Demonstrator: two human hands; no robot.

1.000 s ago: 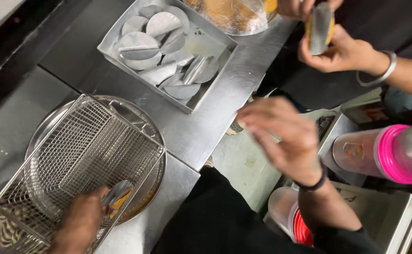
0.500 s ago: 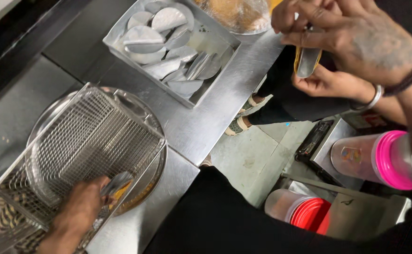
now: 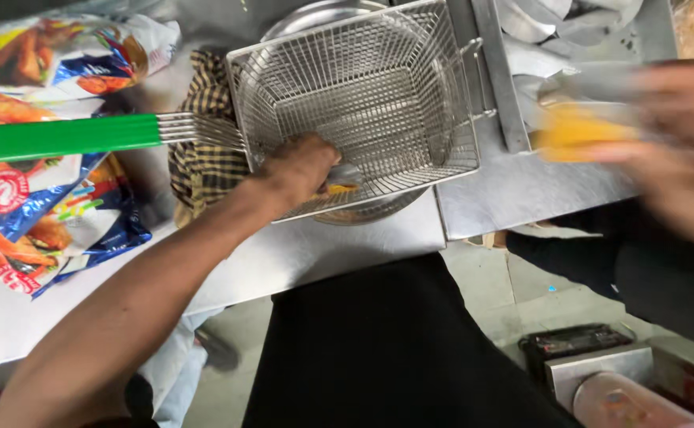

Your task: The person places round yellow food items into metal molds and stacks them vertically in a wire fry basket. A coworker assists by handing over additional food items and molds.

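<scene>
My left hand [image 3: 298,168] is down at the near wall of the square wire-mesh frying basket [image 3: 363,95], fingers curled tight around a small shiny foil-wrapped piece with orange filling [image 3: 339,181], which sits right against the mesh at the basket's front edge. The basket rests over a round steel pan [image 3: 323,16] on the stainless steel bench [image 3: 347,246], its long green handle [image 3: 62,136] pointing off to my left over a checked cloth [image 3: 200,158] and some colourful printed snack bags [image 3: 38,198]. My right hand [image 3: 672,150] is blurred with motion; it seems to be closed on a yellow-orange flat piece in foil [image 3: 573,131], though I cannot tell exactly how the fingers sit. Just behind it is a steel tray of crumpled foil wrappers [image 3: 553,32]. The risks as I judge them: the basket sits close to the bench edge, so a hard push from my left hand could tip or slide it; the soft filling could squeeze out if I grip too firmly; and my fast right hand could clip the basket's corner or the tray rim.
</scene>
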